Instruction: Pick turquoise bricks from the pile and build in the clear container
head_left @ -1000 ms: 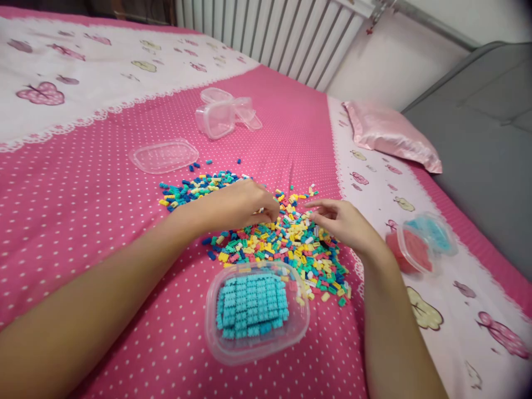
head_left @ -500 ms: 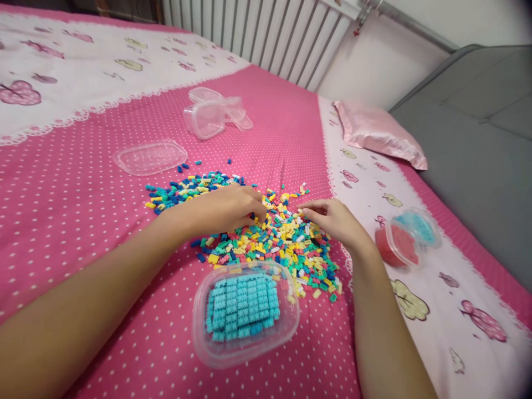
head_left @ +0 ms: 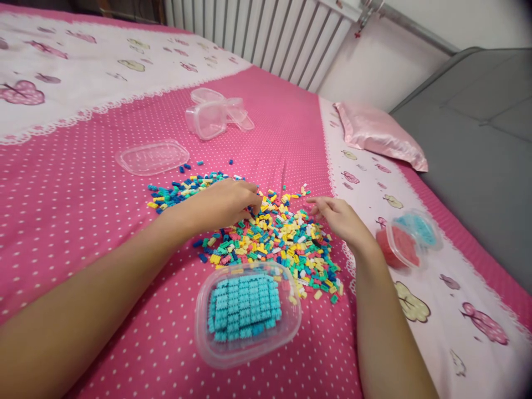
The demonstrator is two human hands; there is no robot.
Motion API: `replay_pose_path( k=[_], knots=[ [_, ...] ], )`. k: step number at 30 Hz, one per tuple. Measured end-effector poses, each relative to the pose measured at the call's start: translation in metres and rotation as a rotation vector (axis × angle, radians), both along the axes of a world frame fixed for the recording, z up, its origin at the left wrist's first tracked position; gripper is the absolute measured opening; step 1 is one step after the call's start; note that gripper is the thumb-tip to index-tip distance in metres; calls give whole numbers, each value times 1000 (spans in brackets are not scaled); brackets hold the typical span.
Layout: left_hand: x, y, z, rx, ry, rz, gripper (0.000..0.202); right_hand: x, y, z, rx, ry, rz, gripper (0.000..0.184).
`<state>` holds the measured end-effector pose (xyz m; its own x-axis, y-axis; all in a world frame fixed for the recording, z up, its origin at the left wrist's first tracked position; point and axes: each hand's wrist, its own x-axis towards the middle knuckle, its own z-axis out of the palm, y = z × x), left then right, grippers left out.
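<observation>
– where are the bricks (head_left: 293, 241)?
– heaped on the bed (head_left: 91, 216); left hand (head_left: 233, 202) curled over them, grip hidden; right hand (head_left: 341, 220) beside, fingers loosely extended.
– handling?
– probably light, stiff; pinch the sides.

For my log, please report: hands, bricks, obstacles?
Left hand over brick pile; right hand at pile's edge. Tub of turquoise bricks nearer, blocking neither.

white radiator (head_left: 254, 39) by a pale wall (head_left: 399, 66), grey tufted headboard (head_left: 469, 127) at right
</observation>
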<state>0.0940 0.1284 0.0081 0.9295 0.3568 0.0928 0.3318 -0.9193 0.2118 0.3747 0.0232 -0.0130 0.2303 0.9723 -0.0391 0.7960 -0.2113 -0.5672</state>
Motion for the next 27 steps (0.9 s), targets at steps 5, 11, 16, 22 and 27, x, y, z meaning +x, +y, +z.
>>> replay_pose_path(
  k=[5,11,16,22,27],
  knots=[
    [-1,0,0,-14,-1,26,13,9,-1,-6,37,-72,-12,31],
    [0,0,0,-48,-1,28,11,-6,6,-13,190,-156,69,32],
    [1,3,-5,-76,-4,31,15,-29,15,-18,282,-182,232,31],
    [1,3,-6,-95,-4,59,17,-31,17,-22,286,-200,265,31],
    [1,2,-4,-110,0,77,15,-27,16,-24,269,-200,197,31]
  ],
)
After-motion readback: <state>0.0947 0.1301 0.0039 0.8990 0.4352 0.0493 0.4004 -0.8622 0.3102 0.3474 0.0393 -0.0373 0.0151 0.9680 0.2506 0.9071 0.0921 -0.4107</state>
